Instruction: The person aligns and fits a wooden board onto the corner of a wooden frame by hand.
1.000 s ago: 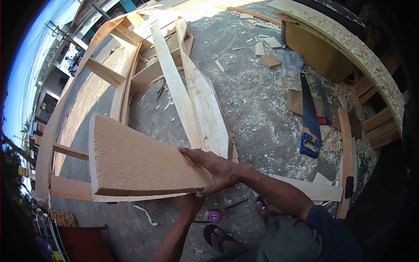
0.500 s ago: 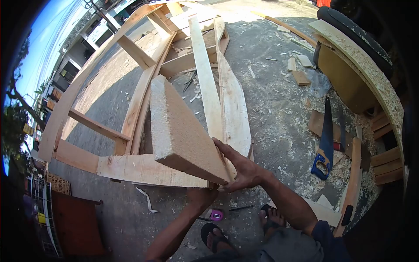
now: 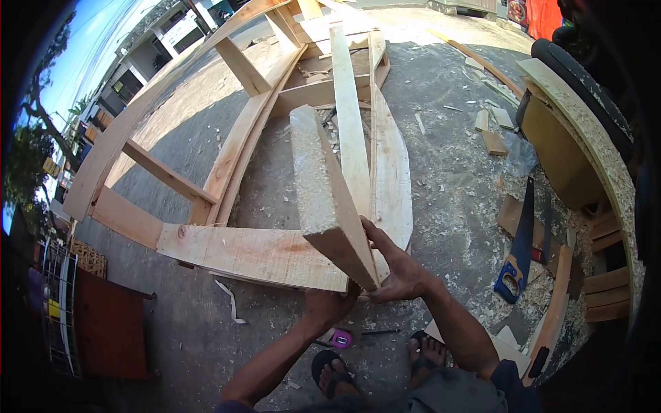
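A thick, rough-sawn wooden plank (image 3: pixel 337 199) stands tilted on edge over the near right corner of a large wooden frame (image 3: pixel 261 255). My right hand (image 3: pixel 399 272) grips the plank's lower end from the right, fingers up along its side and thumb underneath. From below and to the left, my left hand (image 3: pixel 330 304) is closed at the same lower end, its fingertips partly hidden by the wood. Just beyond the plank, a long pale board (image 3: pixel 351 124) runs lengthwise over the frame.
A blue-handled handsaw (image 3: pixel 516 248) lies on the shaving-covered ground at right, near wood offcuts (image 3: pixel 492 143). Between my sandalled feet and the frame is a pink tape measure (image 3: pixel 340 338). A board-topped bench (image 3: pixel 578 117) stands at right; a reddish-brown box (image 3: pixel 110 323) is at lower left.
The plank's raised end has swung to the right relative to the frame, so it looks more upright and narrower. Both hands keep their places at its lower end. The whole view has shifted slightly.
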The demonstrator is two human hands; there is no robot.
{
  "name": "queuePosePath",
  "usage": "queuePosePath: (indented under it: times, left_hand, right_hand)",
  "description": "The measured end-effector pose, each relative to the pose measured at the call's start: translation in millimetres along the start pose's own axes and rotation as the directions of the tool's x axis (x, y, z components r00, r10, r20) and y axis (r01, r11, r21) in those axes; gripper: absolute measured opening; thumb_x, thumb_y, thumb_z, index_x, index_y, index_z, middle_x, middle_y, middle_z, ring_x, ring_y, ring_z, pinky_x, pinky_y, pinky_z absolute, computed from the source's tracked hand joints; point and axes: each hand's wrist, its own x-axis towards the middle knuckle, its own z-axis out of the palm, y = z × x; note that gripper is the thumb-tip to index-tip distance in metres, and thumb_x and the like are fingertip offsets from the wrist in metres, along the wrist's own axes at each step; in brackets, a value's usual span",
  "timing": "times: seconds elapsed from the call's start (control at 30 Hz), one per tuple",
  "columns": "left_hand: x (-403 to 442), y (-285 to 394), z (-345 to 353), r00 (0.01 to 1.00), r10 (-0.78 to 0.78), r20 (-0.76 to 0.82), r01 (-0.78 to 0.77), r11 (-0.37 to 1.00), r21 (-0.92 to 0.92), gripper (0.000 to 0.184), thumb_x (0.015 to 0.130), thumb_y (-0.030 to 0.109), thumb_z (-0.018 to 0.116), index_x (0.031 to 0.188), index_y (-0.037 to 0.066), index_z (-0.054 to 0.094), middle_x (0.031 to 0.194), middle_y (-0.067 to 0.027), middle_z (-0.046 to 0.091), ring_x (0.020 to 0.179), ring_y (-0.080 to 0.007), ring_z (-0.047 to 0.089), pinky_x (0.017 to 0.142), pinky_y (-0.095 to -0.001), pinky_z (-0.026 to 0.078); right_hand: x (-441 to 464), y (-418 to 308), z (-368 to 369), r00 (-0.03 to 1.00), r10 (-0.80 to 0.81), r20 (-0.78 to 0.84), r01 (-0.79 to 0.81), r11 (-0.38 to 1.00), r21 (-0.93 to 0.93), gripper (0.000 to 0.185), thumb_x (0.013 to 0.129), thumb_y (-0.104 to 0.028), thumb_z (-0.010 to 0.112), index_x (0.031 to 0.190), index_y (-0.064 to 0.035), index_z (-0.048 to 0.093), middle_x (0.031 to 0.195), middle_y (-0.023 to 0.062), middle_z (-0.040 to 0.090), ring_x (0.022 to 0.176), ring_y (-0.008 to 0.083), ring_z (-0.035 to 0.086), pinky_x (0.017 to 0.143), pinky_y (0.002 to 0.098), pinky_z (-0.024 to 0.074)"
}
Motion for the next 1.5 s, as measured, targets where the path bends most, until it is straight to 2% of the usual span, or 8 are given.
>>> queuePosePath:
  times: [0.1,0.2,0.27,0.57,0.7,0.97,1.5]
  left_hand:
    - [-0.4,-0.6,0.6,1.000,-0.002,0.022,0.002,1.000,0.009,0.038,0.088,0.033,0.069,0.120,0.013,0.068,0.108,-0.0130,0.071,0.100,-0.0354,0.069,0.081,-0.0469,0.055]
    - [0.3,-0.5,1.7,0.999,0.016,-0.028,-0.017,1.000,-0.011,0.039,0.088,0.034,0.070,0.120,0.012,0.068,0.109,-0.0126,0.071,0.100,-0.0353,0.069,0.081,-0.0470,0.055]
    - [-0.8,1.1,1.9,0.999,-0.018,-0.040,0.017,1.000,-0.024,0.039,0.087,0.034,0.070,0.120,0.014,0.068,0.109,-0.0119,0.071,0.099,-0.0344,0.069,0.080,-0.0466,0.055]
    - [-6.2,-2.8,4.5,0.995,-0.075,0.071,0.076,0.997,-0.012,0.040,0.084,0.034,0.072,0.119,0.015,0.067,0.114,-0.0104,0.069,0.110,-0.0349,0.064,0.091,-0.0485,0.050]
    - [-9.1,-7.1,9.0,0.993,-0.104,0.060,0.107,0.992,-0.061,0.042,0.084,0.035,0.072,0.120,0.015,0.067,0.115,-0.0115,0.068,0.110,-0.0351,0.064,0.091,-0.0488,0.050]
    - [-8.8,-8.1,9.2,0.991,-0.079,0.112,0.075,0.996,0.039,0.044,0.085,0.039,0.070,0.121,0.015,0.066,0.116,-0.0119,0.068,0.111,-0.0359,0.063,0.091,-0.0509,0.049]
    - [-8.5,-8.9,12.0,0.990,-0.100,0.095,0.101,0.995,-0.009,0.043,0.082,0.036,0.074,0.119,0.015,0.068,0.115,-0.0109,0.069,0.111,-0.0358,0.064,0.091,-0.0493,0.050]
  right_hand:
    - [-0.3,2.8,0.3,1.000,-0.013,-0.001,0.013,1.000,0.014,0.131,0.064,-0.034,0.087,0.161,-0.0118,0.000,0.160,0.0216,0.023,0.149,0.0383,0.024,0.124,0.0479,0.0214]
    - [-1.2,1.5,-0.1,1.000,-0.016,-0.017,0.016,1.000,-0.003,0.131,0.064,-0.033,0.086,0.161,-0.0122,0.000,0.160,0.0216,0.024,0.148,0.0388,0.026,0.123,0.0480,0.0224]
    - [-1.4,0.4,-1.7,0.999,0.034,0.018,-0.034,0.999,0.032,0.134,0.063,-0.035,0.090,0.160,-0.0048,0.003,0.165,0.0179,0.017,0.151,0.0310,0.021,0.120,0.0444,0.0256]
    - [-0.9,-1.3,-0.8,0.999,0.046,0.020,-0.046,0.999,0.020,0.134,0.063,-0.033,0.090,0.160,-0.0064,0.002,0.163,0.0200,0.017,0.151,0.0333,0.020,0.124,0.0446,0.0192]
    - [-0.9,-1.5,-1.7,0.999,0.036,0.019,-0.036,0.999,0.022,0.134,0.063,-0.033,0.090,0.160,-0.0066,0.002,0.163,0.0201,0.016,0.151,0.0338,0.020,0.124,0.0443,0.0189]
    - [-1.0,0.4,-0.3,1.000,0.026,0.018,-0.026,1.000,0.018,0.134,0.064,-0.034,0.090,0.160,-0.0070,0.001,0.163,0.0203,0.016,0.151,0.0345,0.019,0.124,0.0450,0.0189]
    - [-1.5,-1.0,-1.8,0.999,0.038,0.008,-0.038,0.999,0.020,0.134,0.062,-0.034,0.089,0.160,-0.0073,0.002,0.163,0.0201,0.017,0.151,0.0352,0.020,0.124,0.0453,0.0190]
